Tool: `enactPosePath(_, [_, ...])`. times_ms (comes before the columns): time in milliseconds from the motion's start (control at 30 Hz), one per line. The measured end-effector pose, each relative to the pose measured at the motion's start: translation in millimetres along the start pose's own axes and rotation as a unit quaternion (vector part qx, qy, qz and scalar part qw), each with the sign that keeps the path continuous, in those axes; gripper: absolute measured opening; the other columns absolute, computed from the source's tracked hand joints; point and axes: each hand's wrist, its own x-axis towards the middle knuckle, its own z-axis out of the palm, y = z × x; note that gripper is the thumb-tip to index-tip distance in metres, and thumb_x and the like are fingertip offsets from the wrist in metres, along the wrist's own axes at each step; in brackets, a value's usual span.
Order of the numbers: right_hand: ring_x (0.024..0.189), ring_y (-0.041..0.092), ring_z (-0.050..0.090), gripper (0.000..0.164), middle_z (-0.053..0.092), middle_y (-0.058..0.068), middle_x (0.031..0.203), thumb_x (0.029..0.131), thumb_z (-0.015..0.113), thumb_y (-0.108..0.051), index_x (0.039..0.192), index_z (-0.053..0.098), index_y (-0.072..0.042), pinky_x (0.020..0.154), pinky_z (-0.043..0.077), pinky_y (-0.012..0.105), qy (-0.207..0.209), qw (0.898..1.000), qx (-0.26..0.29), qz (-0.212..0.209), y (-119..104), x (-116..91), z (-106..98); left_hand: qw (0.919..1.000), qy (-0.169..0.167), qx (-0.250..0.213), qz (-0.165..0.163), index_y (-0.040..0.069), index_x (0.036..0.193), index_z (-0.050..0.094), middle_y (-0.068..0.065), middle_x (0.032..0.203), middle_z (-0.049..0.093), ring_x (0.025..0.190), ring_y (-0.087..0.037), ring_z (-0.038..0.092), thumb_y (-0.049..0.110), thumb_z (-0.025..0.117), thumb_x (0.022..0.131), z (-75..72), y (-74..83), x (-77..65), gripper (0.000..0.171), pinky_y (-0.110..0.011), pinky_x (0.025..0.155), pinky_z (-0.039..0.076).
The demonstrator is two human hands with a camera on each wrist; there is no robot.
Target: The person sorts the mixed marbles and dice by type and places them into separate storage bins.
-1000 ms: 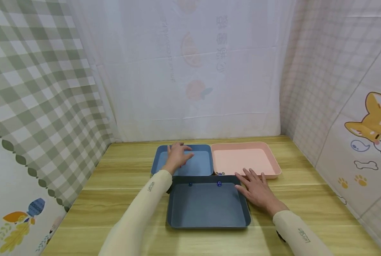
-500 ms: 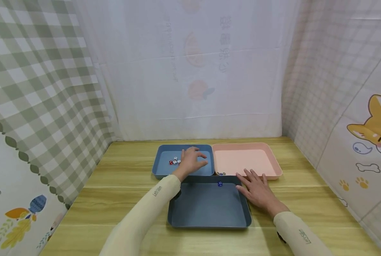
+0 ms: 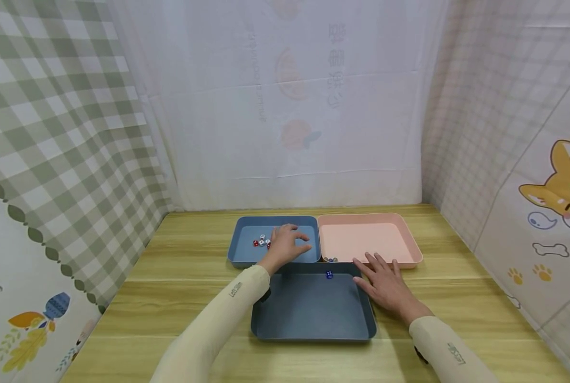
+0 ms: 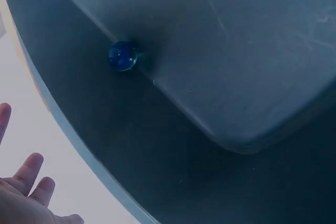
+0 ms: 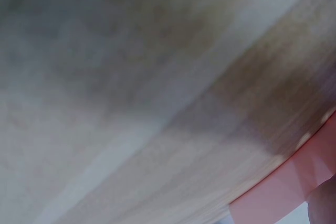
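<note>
My left hand [image 3: 286, 243] hovers over the light blue tray [image 3: 241, 257], fingers apart, with nothing seen between them. Just left of it lie several red and white dice [image 3: 262, 242], partly covered by the hand. My right hand [image 3: 382, 282] is spread at the right corner where the dark tray [image 3: 313, 314] meets the pink tray [image 3: 399, 234]; its fingertips are near the pink rim. A blue die [image 3: 329, 275] sits at the dark tray's far side. The left wrist view shows a blue glass marble [image 4: 123, 55] in that tray, hidden by my arm in the head view.
Several marbles [image 3: 331, 260] lie at the pink tray's near left corner. All the trays touch one another on the wood-grain table [image 3: 179, 298]. A white cloth [image 3: 208, 159] hangs behind, with a checked cloth [image 3: 74, 106] on the left and a printed one [image 3: 505, 213] on the right.
My left hand has moved right over the light blue tray, uncovering dice, and has nearly stopped over the last half second. My left arm now covers the marble. The right hand stays put.
</note>
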Motion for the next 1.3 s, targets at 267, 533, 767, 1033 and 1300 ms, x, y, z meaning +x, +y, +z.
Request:
enactPosePath(267, [0.143, 0.048, 0.022, 0.059, 0.033, 0.024, 0.155, 0.102, 0.049, -0.048, 0.149, 0.047, -0.014, 0.108, 0.005, 0.075, 0.001, 1.000, 0.004, 0.000, 0.0, -0.1, -0.3, 0.9998, -0.007, -0.005, 0.018, 0.018, 0.113, 0.077, -0.014, 0.146, 0.049, 0.140, -0.034, 0.037, 0.037, 0.070, 0.094, 4.3, 1.2, -2.0, 0.028, -0.068, 0.113, 0.011])
enactPosePath(533, [0.143, 0.048, 0.022, 0.058, 0.033, 0.024, 0.155, 0.102, 0.049, -0.048, 0.149, 0.048, -0.014, 0.108, 0.006, 0.074, 0.003, 1.000, 0.004, -0.001, -0.7, -0.1, -0.5, 0.9999, -0.005, 0.003, 0.011, 0.021, 0.113, 0.077, -0.011, 0.147, 0.048, 0.141, -0.032, 0.035, 0.039, 0.069, 0.094, 7.5, 2.3, -2.4, 0.027, -0.064, 0.115, 0.009])
enactPosePath(767, [0.144, 0.048, 0.021, 0.059, 0.033, 0.024, 0.155, 0.102, 0.048, -0.049, 0.150, 0.047, -0.015, 0.108, 0.005, 0.074, 0.002, 1.000, 0.007, -0.001, 0.3, 0.6, 0.2, 0.9999, 0.000, -0.006, 0.011, 0.019, 0.111, 0.078, -0.014, 0.146, 0.049, 0.140, -0.034, 0.036, 0.037, 0.071, 0.093, 7.3, 0.2, -1.5, 0.027, -0.066, 0.114, 0.010])
enactPosePath(1033, [0.144, 0.047, 0.021, 0.059, 0.033, 0.023, 0.155, 0.102, 0.047, -0.050, 0.150, 0.047, -0.016, 0.108, 0.005, 0.074, 0.004, 1.000, 0.003, 0.000, 1.0, 1.0, 1.7, 0.9997, 0.001, -0.022, 0.006, 0.016, 0.111, 0.077, -0.015, 0.146, 0.048, 0.140, -0.035, 0.035, 0.034, 0.071, 0.093, 9.2, -5.7, -3.3, 0.027, -0.066, 0.114, 0.010])
enactPosePath(1300, [0.144, 0.047, 0.021, 0.058, 0.033, 0.024, 0.155, 0.102, 0.048, -0.049, 0.150, 0.047, -0.015, 0.108, 0.005, 0.074, 0.007, 1.000, 0.014, 0.001, 0.3, -0.7, 2.2, 1.0000, -0.003, -0.008, 0.005, 0.017, 0.112, 0.077, -0.014, 0.146, 0.049, 0.140, -0.035, 0.035, 0.038, 0.070, 0.093, 12.5, -6.2, -3.5, 0.029, -0.067, 0.113, 0.012])
